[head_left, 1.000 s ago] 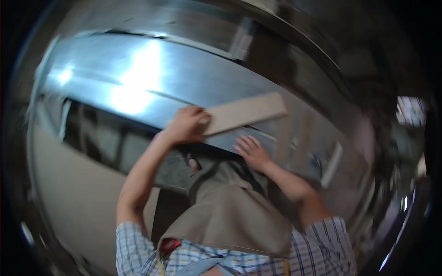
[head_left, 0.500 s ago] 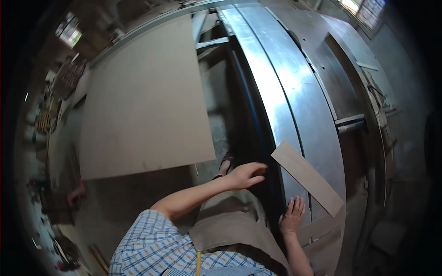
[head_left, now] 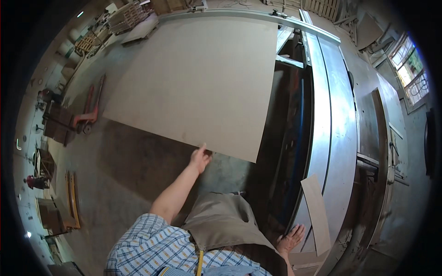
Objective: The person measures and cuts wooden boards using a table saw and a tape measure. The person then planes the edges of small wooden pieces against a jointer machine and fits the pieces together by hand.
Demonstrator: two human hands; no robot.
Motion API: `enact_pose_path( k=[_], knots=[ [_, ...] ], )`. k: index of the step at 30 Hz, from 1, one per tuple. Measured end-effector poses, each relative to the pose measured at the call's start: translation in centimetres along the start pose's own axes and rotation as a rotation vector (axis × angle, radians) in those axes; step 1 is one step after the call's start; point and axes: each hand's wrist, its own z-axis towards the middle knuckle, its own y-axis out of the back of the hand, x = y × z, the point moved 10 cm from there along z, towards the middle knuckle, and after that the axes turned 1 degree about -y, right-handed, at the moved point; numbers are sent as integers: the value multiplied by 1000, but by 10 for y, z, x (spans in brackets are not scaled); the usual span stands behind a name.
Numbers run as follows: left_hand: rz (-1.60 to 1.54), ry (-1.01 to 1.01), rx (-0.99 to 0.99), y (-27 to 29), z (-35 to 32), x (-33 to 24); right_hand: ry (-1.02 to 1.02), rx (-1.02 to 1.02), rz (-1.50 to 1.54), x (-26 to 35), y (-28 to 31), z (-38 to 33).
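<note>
A large flat brown board [head_left: 193, 83] lies on a frame to the left of a long silver sliding machine table [head_left: 338, 119]. My left hand [head_left: 200, 161] is stretched out to the board's near edge, its fingers apart and the fingertips at the edge. Whether they press on it I cannot tell. Low on the right, my right hand [head_left: 291, 238] rests with spread fingers on the metal table's near left side. Just right of it, a narrow brown offcut strip [head_left: 316, 209] lies slantwise on the metal.
A metal fence rail [head_left: 230, 11] runs along the board's far edge. A dark gap with a blue bar [head_left: 301, 106] separates board and table. On the floor at left stand a red pallet jack [head_left: 87, 117] and stacked wooden pieces [head_left: 126, 20]. A window [head_left: 410, 66] is at far right.
My left hand has swung left and forward, from beside the machine table to the board's near edge. My right hand stays on the metal. The view has turned left.
</note>
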Motion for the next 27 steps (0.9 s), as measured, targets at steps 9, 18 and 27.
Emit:
enact_pose_path(
  k=[9,18,27],
  knots=[
    [-294,-154,-78,95,22,8,-23,24,-55,-8,-27,-77],
    [-224,-121,89,143,-47,0,-12,-82,-54,-20,-32,-146],
    [-233,-257,-50,254,-80,10,-74,-45,-54,-68,-75,-207]
  ],
)
